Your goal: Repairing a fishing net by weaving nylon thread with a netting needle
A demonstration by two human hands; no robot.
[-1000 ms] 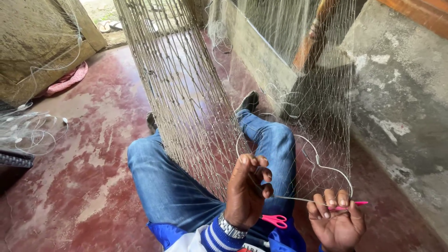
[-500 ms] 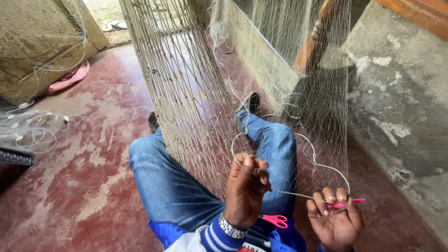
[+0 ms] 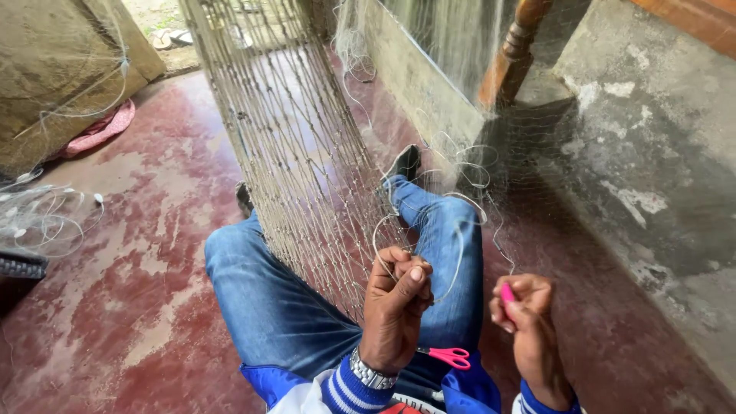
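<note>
Floor: worn red concrete beside a grey wall, the person seated with legs stretched out in blue jeans.
Net: pale fishing net hangs taut from above down to the lap, its lower edge at the hands.
Left hand: fingers pinched shut on a mesh knot and a loop of white twine.
Right hand: fingers closed around a pink netting needle, drawn out to the side.
Scissors: pink-handled pair lies unused on the lap.
Progress: one knot seems in the making; the loop hangs slack, untightened, with much mesh above.
</note>
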